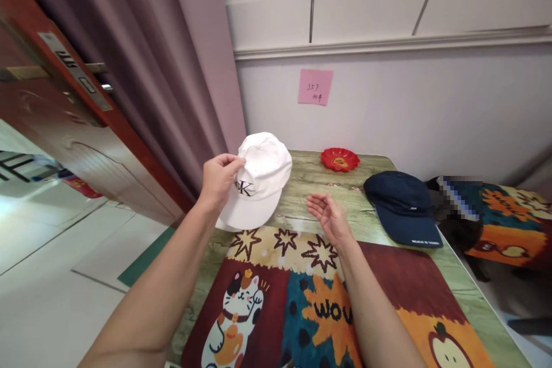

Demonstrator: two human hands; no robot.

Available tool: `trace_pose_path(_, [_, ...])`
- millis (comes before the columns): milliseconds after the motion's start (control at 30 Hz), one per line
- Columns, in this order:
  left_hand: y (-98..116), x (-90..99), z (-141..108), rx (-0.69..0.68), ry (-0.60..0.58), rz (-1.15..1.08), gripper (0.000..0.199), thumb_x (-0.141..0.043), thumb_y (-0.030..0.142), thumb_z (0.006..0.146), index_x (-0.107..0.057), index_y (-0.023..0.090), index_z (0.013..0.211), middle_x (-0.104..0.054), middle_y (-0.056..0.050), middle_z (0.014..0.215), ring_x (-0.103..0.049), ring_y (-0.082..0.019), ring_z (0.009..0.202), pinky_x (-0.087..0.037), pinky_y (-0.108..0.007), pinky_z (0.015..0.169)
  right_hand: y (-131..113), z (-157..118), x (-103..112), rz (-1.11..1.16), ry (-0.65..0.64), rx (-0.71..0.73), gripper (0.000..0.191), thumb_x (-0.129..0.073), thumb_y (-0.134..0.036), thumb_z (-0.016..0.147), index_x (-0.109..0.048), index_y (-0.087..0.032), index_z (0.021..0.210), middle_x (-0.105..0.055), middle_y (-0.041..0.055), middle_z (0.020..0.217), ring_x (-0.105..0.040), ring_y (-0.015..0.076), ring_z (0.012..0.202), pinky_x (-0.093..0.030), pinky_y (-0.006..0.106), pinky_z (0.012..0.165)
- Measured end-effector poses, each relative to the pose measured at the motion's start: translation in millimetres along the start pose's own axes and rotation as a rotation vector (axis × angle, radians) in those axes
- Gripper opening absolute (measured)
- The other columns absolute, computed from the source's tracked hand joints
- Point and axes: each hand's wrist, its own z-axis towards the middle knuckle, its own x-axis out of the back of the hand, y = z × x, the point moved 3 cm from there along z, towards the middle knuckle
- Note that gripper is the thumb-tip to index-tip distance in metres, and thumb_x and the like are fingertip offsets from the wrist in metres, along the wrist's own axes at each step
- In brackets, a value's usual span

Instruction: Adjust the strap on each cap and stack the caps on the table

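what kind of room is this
Probably a room in a home: there's a long curtain, a wooden door and a table with a cartoon cat mat.

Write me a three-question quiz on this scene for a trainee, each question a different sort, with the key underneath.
1. True or false: the left hand pinches the white cap between thumb and fingers.
2. Multiple choice: which thing lies on the wood-look table, nearer the wall and between the white cap and the navy cap?
A) a blue mug
B) a red dish with a wavy rim
C) a green book
3. Fill in the blank: the square note stuck on the wall is coloured ____.

Key: 1. true; 2. B; 3. pink
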Motion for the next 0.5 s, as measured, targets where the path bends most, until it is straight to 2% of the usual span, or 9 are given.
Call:
trace_pose_path(100, [5,-25.9,-24,0.067,-0.047,-0.149,0.012,-0.075,0.024,0.061,-0.066,0.016,0.061,-0.055,0.003,0.057,-0.044,-0.010,0.054,-0.036,-0.023,0.054,-4,-10,-25,0.002,-0.198,-0.029,0.053,-0.063,-0.063,0.084,-0.070,-0.020,0.114,-0.071,0.0100,0.120,-0.064,0.0246,0.115,-0.046,0.040,0.106])
trace_pose_path(167, [-2,-43.4,-42,0.122,-0.074,-0.190,0.012,-0.075,0.024,0.062,-0.066,0.016,0.062,-0.056,0.003,0.058,-0.045,-0.010,0.055,-0.037,-0.023,0.055,-7,-16,-37,0.058,-0.274,-0.016,0.057,-0.063,-0.064,0.083,-0.067,-0.022,0.121,-0.067,0.0090,0.129,-0.058,0.0278,0.126,-0.039,0.045,0.112])
trace_pose_path(233, [-14,-58.7,-59,0.185,-0.103,-0.203,0.013,-0.075,0.025,0.064,-0.065,0.016,0.062,-0.057,0.002,0.060,-0.046,-0.010,0.056,-0.037,-0.024,0.056,-10,-20,-42,0.136,-0.270,-0.024,0.055,-0.060,-0.061,0.085,-0.064,-0.022,0.124,-0.066,0.0079,0.131,-0.052,0.0292,0.132,-0.036,0.048,0.115])
trace_pose_path(300, [-26,-70.0,-73,0.229,-0.160,-0.193,0.016,-0.075,0.028,0.066,-0.065,0.016,0.063,-0.058,0.002,0.061,-0.049,-0.012,0.058,-0.039,-0.025,0.058,-12,-21,-40,0.203,-0.231,-0.102,0.053,-0.054,-0.057,0.089,-0.062,-0.021,0.128,-0.068,0.0087,0.129,-0.051,0.0297,0.134,-0.035,0.051,0.115])
trace_pose_path(400, [-43,-75.8,-84,0.244,-0.241,-0.160,0.024,-0.077,0.038,0.070,-0.067,0.016,0.072,-0.064,-0.001,0.071,-0.056,-0.015,0.068,-0.044,-0.027,0.066,-19,-22,-32,0.269,-0.233,-0.227,0.058,-0.045,-0.056,0.093,-0.057,-0.017,0.135,-0.068,0.0116,0.128,-0.051,0.0314,0.134,-0.033,0.056,0.115])
trace_pose_path(500, [-66,-69.8,-89,0.345,-0.166,-0.139,0.038,-0.076,0.052,0.072,-0.069,0.018,0.087,-0.070,-0.005,0.089,-0.064,-0.021,0.085,-0.049,-0.031,0.075,-33,-22,-23,0.303,-0.251,-0.189,0.066,-0.039,-0.064,0.093,-0.053,-0.018,0.139,-0.065,0.0113,0.132,-0.050,0.0313,0.134,-0.031,0.058,0.115])
